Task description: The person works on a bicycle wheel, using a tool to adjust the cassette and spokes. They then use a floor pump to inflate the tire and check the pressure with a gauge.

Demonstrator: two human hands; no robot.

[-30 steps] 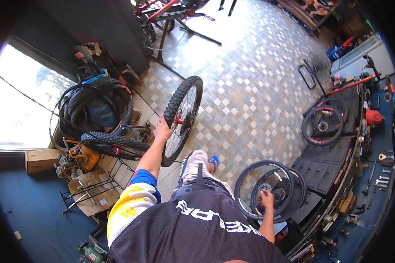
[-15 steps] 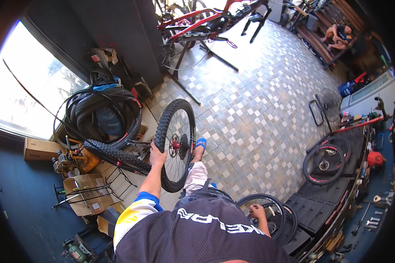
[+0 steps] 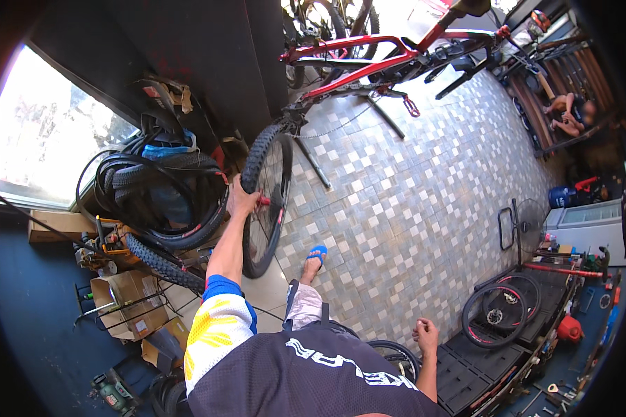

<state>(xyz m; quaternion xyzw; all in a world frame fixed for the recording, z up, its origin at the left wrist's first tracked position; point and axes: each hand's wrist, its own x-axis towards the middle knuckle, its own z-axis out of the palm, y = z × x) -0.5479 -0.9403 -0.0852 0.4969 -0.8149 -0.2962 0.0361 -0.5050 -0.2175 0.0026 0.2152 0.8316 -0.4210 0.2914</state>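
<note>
A bicycle wheel [image 3: 282, 221] with a knobby black tyre and a red hub stands upright to my left, ahead of my body. My left hand [image 3: 243, 199] is closed around its tyre on the near left side, arm stretched forward. The wheel's upper end overlaps the rear of a red bicycle frame [image 3: 368, 68], held up over the floor, with chain and pedal showing. My right hand [image 3: 426, 335] is off to my right in the air, fingers loosely bent and slightly apart, with nothing visible in it. Below it, another wheel [image 3: 400, 351] is partly hidden by my body.
Several loose tyres [image 3: 122, 182] are heaped by the window on the left, near cardboard boxes [image 3: 129, 299]. Black stand legs [image 3: 313, 163] lie on the tiled floor. On the right, wheels [image 3: 474, 326] rest on a black platform [image 3: 459, 379]. A person [image 3: 569, 115] sits at the far right.
My left hand has carried the wheel forward, toward the rear of the red frame. My right hand has lifted away from the wheels beside me. The view has shifted with my step forward.
</note>
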